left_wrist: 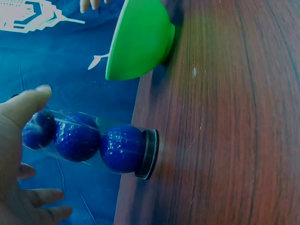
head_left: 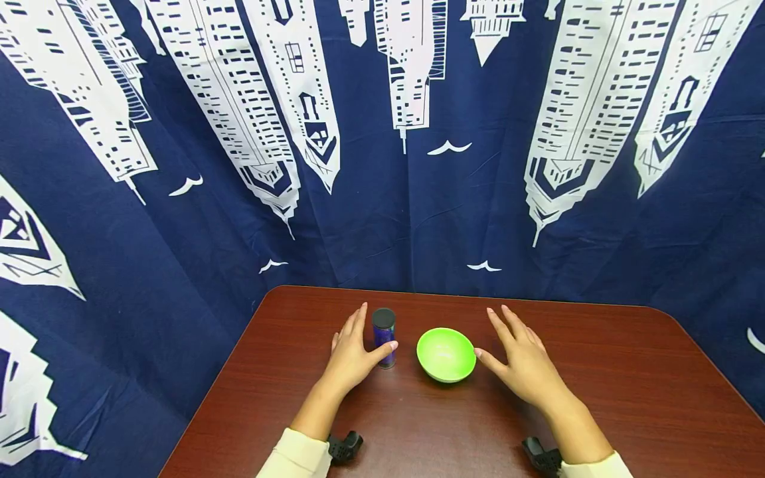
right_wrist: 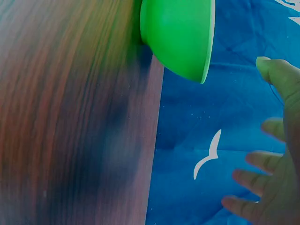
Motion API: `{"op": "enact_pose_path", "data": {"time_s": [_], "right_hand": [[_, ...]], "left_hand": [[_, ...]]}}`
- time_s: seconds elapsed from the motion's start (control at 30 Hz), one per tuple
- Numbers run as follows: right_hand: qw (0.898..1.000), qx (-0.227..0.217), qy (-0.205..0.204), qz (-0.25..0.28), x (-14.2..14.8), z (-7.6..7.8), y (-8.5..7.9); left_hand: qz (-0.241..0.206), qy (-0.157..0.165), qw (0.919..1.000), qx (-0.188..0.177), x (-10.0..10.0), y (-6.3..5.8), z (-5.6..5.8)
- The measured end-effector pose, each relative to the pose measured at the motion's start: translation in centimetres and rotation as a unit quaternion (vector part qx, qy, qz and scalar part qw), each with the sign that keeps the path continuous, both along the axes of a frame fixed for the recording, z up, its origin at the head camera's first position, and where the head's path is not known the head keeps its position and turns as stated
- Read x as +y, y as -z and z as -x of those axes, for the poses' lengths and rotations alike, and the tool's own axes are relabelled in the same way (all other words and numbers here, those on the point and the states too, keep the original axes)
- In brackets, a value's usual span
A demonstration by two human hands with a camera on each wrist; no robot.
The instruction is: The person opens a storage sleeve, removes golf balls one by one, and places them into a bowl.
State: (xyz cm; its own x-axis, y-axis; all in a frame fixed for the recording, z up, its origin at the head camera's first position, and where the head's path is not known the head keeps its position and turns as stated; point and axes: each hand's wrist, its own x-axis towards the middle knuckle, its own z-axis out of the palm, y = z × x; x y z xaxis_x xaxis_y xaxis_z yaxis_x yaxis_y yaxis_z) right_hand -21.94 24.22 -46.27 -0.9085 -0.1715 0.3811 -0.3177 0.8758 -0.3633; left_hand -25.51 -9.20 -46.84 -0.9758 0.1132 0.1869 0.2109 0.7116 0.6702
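A clear tube of blue balls (left_wrist: 77, 136) with black end caps stands upright on the table, left of centre. Beside it is my left hand (head_left: 351, 358), fingers spread and thumb in front of the tube in the head view; whether it touches the tube I cannot tell. To the tube's right sits a bright green bowl (head_left: 446, 356), upright, with nothing visible inside. My right hand (head_left: 526, 365) hovers to the right of the bowl with its fingers extended and holds nothing. In the right wrist view the thumb (right_wrist: 276, 77) is apart from the bowl.
The brown wood-grain table (head_left: 442, 431) has rounded far corners. Behind it and along the left hangs a dark blue cloth (head_left: 370, 226) printed with white buildings and birds. Each wrist wears a black device (head_left: 344, 447) near the cream sleeve (head_left: 295, 455).
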Motion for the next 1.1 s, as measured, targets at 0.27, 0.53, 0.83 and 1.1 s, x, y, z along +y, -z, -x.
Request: {"op": "enact_pose_path", "data": {"time_s": [0.27, 0.53, 0.83, 1.1], "right_hand": [[0.995, 0.047, -0.061, 0.061, -0.9, -0.1, -0.2], [0.991, 0.073, -0.078, 0.08, -2.4, -0.5, -0.9], [0.987, 0.042, -0.101, 0.119, -3.8, -0.7, -1.2], [0.978, 0.038, -0.136, 0.152, -4.9, -0.8, -1.6]], "left_hand": [[-0.091, 0.015, 0.9957, -0.015, 0.4, 0.1, 0.4], [-0.129, 0.036, 0.991, -0.003, 0.9, 0.2, 0.4], [-0.126, 0.029, 0.9916, 0.01, 1.8, -0.1, -0.2], [-0.127, 0.055, 0.9901, 0.022, 2.8, -0.5, -0.8]]}}
